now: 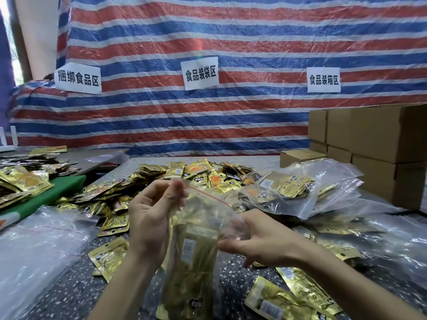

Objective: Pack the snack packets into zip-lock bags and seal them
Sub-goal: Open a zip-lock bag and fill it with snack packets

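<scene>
A clear zip-lock bag [196, 250] with a red zip line hangs upright in front of me, filled with gold snack packets. My left hand [150, 211] pinches its top left corner at the zip. My right hand [258, 241] grips the bag's right side lower down, fingers curled on the plastic. Loose gold snack packets [196, 172] lie heaped on the speckled table [69, 292] behind and around the bag.
Filled zip-lock bags [300, 188] pile up at the right. Empty clear bags [39, 245] lie at the left. Cardboard boxes [374, 144] stack at the back right. A green board [46, 192] with more packets sits at the left. A striped tarp with paper signs hangs behind.
</scene>
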The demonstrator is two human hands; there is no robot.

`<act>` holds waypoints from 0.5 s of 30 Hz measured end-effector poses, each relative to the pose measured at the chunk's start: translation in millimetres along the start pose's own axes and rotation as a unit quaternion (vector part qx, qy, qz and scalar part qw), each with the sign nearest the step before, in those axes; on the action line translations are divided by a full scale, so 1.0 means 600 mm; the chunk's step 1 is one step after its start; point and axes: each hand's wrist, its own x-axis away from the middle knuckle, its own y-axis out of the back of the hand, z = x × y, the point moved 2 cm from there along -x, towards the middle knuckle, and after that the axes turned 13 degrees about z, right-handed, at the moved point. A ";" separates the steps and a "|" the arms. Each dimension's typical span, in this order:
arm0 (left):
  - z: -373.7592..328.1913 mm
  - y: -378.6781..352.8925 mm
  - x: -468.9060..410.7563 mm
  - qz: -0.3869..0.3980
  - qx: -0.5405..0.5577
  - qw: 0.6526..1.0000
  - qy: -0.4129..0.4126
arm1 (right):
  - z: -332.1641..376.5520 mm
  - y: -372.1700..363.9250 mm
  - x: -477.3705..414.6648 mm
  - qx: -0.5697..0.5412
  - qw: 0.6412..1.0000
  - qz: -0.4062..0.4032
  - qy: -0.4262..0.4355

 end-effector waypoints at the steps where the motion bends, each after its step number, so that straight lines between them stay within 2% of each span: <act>1: 0.003 0.000 0.001 -0.013 -0.031 0.999 0.006 | 0.001 -0.001 -0.006 -0.031 0.999 0.010 -0.013; 4: 0.013 -0.005 0.006 -0.024 -0.211 0.977 0.035 | 0.003 0.004 -0.023 -0.160 0.986 -0.002 -0.041; 8: 0.029 -0.022 0.014 0.028 -0.419 0.906 0.062 | 0.006 0.042 -0.039 -0.302 0.942 -0.137 -0.051; 11: 0.040 -0.037 0.022 0.079 -0.435 0.892 0.093 | 0.010 0.086 -0.046 -0.389 0.894 -0.218 -0.038; 15: 0.047 -0.058 0.035 0.156 -0.472 0.863 0.095 | 0.000 0.169 -0.048 -0.524 0.796 -0.302 0.033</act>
